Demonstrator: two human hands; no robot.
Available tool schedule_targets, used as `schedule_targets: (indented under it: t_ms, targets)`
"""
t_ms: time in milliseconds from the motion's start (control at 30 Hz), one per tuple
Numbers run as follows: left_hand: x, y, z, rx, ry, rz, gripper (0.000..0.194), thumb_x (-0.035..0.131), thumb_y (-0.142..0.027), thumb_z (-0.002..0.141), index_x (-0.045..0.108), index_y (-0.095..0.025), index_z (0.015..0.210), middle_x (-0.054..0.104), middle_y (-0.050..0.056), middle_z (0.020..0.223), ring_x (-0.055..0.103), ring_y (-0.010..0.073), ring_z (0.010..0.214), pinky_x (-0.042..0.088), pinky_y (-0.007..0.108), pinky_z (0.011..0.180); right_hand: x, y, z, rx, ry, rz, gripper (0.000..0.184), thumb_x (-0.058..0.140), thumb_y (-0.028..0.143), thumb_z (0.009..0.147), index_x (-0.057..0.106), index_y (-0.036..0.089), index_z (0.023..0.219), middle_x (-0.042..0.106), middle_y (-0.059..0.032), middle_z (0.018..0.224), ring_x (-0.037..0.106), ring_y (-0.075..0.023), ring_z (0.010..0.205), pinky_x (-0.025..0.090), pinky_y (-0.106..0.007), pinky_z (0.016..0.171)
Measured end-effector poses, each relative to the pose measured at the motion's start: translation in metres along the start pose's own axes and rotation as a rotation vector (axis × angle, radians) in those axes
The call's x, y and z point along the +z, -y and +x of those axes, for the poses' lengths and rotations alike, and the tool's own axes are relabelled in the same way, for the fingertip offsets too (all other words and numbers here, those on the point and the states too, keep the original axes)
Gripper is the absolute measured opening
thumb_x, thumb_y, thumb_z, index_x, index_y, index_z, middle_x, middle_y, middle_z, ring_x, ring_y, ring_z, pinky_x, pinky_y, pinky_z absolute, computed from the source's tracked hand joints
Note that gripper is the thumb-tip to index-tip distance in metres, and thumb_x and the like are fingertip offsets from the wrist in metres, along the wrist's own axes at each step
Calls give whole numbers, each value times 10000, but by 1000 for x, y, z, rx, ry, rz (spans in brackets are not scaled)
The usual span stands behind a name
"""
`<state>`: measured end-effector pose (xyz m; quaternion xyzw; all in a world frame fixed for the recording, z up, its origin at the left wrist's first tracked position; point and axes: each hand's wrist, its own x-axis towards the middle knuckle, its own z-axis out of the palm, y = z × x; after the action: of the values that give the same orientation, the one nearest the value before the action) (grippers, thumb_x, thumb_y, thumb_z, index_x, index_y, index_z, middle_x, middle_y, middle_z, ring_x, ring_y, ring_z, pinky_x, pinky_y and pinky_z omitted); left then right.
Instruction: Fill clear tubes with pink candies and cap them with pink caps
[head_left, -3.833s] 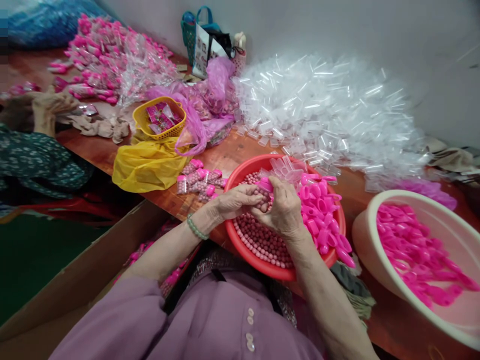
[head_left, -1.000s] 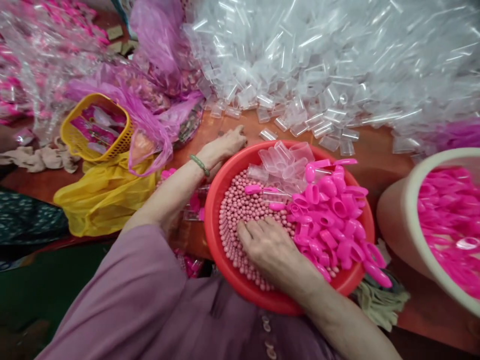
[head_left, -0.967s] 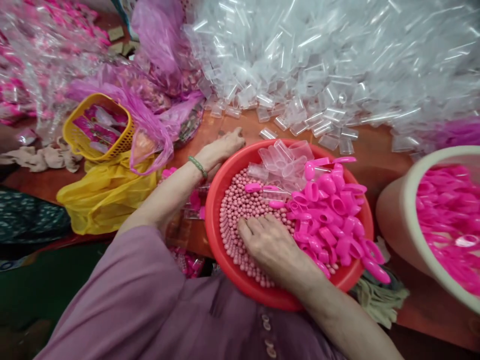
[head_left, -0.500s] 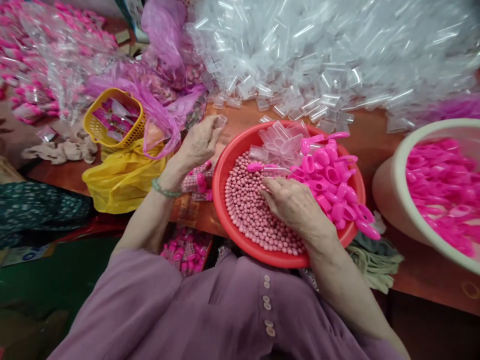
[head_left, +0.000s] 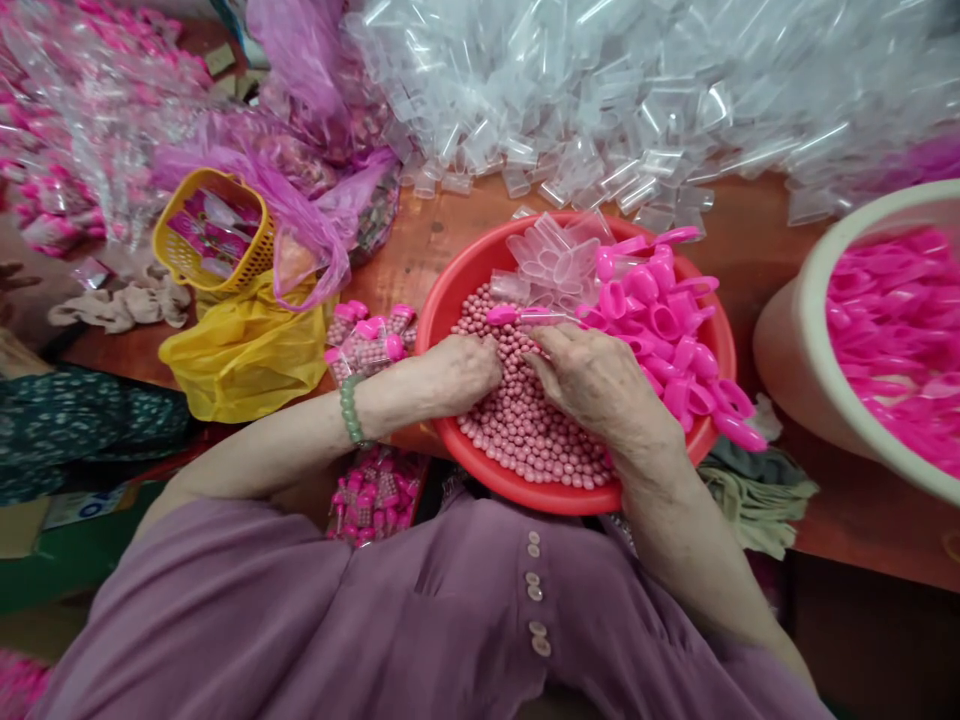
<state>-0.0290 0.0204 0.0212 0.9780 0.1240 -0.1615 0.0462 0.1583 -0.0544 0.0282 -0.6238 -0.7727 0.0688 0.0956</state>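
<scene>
A red basin point(head_left: 431, 335) holds many round pink beads point(head_left: 517, 445), clear plastic tubes point(head_left: 555, 255) and bright pink plastic caps point(head_left: 664, 320). My left hand point(head_left: 463, 375) rests at the basin's left side with its fingers curled down to the beads; whatever is in them is hidden. From the right, my right hand point(head_left: 596, 380) reaches over the beads, fingers bent and drawn together, the tips partly hidden. Just above it lies a clear tube with a pink cap point(head_left: 502, 315). Left of the basin, several bead-filled tubes with pink caps point(head_left: 367, 345) lie on the table.
A large pile of clear tubes point(head_left: 600, 100) spreads along the back. A white bucket of pink caps point(head_left: 795, 340) stands right. At left are a yellow basket point(head_left: 262, 235), a yellow bag point(head_left: 240, 350) and purple bags point(head_left: 315, 220). Another person's sleeve point(head_left: 82, 425) shows far left.
My left hand has come from left of the basin, where it held a small clear piece, down and right into the beads. My right hand stays over the beads. The view shifted slightly.
</scene>
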Motion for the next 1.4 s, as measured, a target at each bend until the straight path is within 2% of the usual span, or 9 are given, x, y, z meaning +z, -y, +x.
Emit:
schedule_targets:
  t_ms: [200,333,433,567,700,800,900,1233,1400]
  targets:
    - [2,-2,18,-10,-86,-444,369,324,-31,918,651,-164,812,706,132,940,629,241,939,460,380,945,-4,1,1,16,51,8,273,531,170,967,667,107,1196,761,-143,1090,699,-255,891,473,-334,730]
    - [9,5,34,36,36,-481,244,477,1,805,658,-161,786,695,90,831,617,201,798,485,312,828,-4,0,1,22,56,-8,282,523,137,952,668,114,1192,759,-131,1084,694,-242,870,456,-320,712]
    - [9,10,38,133,13,-607,227,573,-13,759,687,-159,890,718,65,888,612,176,780,483,270,769,-4,-1,1,14,33,2,256,524,126,939,684,123,1139,764,-120,1022,687,-234,832,439,-313,685]
    - [0,15,34,285,11,-881,71,685,-165,819,688,-138,885,685,11,767,561,129,665,440,230,661,-2,-5,0,24,-73,60,201,513,174,965,706,148,1012,759,-106,907,673,-223,774,446,-318,677]
    - [-9,21,26,258,45,-1084,216,722,-314,843,710,-120,937,678,4,745,586,135,676,446,227,654,-1,-10,0,6,-276,185,216,500,218,993,712,182,973,769,-80,904,699,-212,815,508,-322,741]
    - [-10,23,18,226,-91,-1232,315,775,-310,802,736,-146,1068,757,58,992,682,209,949,508,275,863,-2,-13,1,9,-425,284,205,517,214,985,718,200,942,779,-53,888,719,-193,814,541,-311,757]
    - [-7,21,12,205,-272,-1314,413,843,-300,739,753,-171,1120,750,105,1186,659,266,1176,478,338,1044,-3,-14,2,21,-485,337,185,550,207,963,733,197,936,789,-46,878,730,-185,791,554,-299,743]
    - [3,10,2,135,-418,-1432,476,837,-313,751,751,-166,1196,763,110,1177,698,271,1125,529,370,1015,-7,-7,0,63,-488,475,161,596,201,932,756,184,935,792,-35,847,720,-159,735,552,-272,729]
    - [1,4,-8,130,-415,-1578,438,800,-341,808,740,-169,1207,756,126,1182,694,259,1132,548,360,990,-7,-10,1,107,-447,488,172,591,248,929,759,210,915,783,-22,818,702,-162,704,550,-284,710]
